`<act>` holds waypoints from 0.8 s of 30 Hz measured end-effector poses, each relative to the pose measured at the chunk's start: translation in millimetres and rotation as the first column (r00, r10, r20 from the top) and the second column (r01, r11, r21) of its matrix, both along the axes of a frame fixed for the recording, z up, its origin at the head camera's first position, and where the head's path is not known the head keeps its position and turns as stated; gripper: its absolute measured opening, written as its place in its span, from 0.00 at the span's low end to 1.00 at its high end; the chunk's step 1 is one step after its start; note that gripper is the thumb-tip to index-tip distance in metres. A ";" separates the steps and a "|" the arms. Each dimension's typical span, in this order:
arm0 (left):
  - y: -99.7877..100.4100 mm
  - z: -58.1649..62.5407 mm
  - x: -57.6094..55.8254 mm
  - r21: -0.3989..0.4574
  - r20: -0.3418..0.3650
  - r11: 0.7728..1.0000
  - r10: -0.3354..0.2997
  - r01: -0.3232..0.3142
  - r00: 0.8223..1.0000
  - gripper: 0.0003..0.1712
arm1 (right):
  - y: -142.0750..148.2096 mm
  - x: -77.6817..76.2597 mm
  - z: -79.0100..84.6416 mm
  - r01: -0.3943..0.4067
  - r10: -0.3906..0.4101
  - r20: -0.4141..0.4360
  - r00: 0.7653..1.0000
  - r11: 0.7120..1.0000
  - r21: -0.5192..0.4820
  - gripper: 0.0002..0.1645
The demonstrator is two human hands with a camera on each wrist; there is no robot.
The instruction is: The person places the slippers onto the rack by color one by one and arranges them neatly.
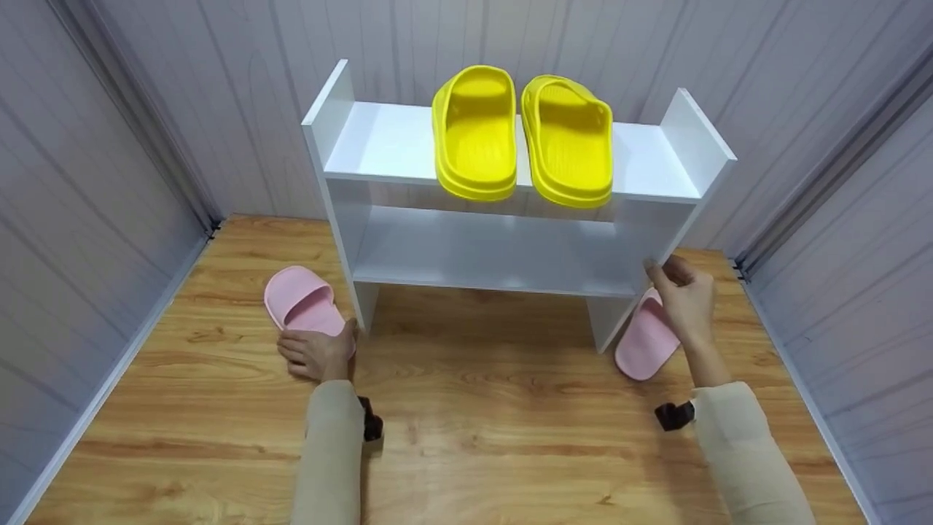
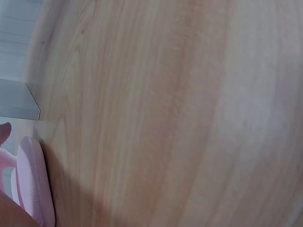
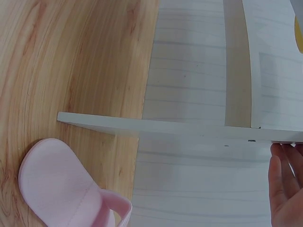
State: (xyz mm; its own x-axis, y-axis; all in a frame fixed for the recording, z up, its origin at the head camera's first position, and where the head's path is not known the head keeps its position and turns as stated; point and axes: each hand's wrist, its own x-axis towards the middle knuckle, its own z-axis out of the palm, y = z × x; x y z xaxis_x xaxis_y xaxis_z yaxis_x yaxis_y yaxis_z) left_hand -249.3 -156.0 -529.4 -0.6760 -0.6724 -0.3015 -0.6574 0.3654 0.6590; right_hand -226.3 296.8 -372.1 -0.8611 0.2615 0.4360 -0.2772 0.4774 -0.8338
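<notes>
Left pink slide (image 1: 317,317): on the wooden floor (image 1: 466,437), left hand nearer; strap end far, long axis slanting away leftward.
Left hand (image 1: 318,353): over its heel; cannot tell whether the fingers grip.
Right pink slide (image 1: 645,343): outside the right side panel (image 3: 189,127), below the right hand (image 1: 685,300); axis slanting away rightward.
Right fingers: loosely bent, tips touching the panel, apparently gripping nothing.

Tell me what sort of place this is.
Probably a small enclosed booth set up for practice, perhaps as a mock entryway: pale panel walls show on three sides, and a white shoe rack holding yellow clogs stands on a wood-look floor.
</notes>
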 end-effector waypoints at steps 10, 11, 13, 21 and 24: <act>2.3 1.3 -2.5 -0.021 -0.014 0.999 0.028 -0.029 1.000 0.68 | 0.3 1.1 0.0 -0.025 0.025 -0.013 1.000 1.000 -0.004 0.16; 2.1 1.4 -2.2 -0.020 -0.013 0.999 0.028 -0.029 1.000 0.68 | 0.1 1.1 -0.3 -0.024 0.024 -0.007 1.000 1.000 -0.006 0.16; 1.4 1.5 -2.0 -0.022 -0.013 0.999 0.026 -0.026 1.000 0.68 | -0.1 1.2 -0.4 -0.017 0.017 0.002 1.000 1.000 -0.001 0.17; -1.1 -1.6 -2.5 -0.063 -0.031 0.998 0.007 -0.009 1.000 0.66 | -0.4 1.9 2.1 -0.009 0.009 0.018 1.000 1.000 0.011 0.17; -2.4 -2.8 -3.8 -0.078 -0.054 0.997 0.014 -0.019 0.998 0.64 | -0.4 2.5 3.3 -0.005 0.005 0.026 1.000 1.000 0.010 0.17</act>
State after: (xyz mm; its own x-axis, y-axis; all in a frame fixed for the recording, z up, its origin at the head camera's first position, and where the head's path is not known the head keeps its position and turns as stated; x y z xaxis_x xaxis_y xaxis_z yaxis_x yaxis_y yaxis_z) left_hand -253.1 -158.4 -532.2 -0.6784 -0.7038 -0.2109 -0.6283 0.4069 0.6630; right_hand -223.9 296.4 -368.8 -0.8735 0.2525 0.4162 -0.2581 0.4847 -0.8357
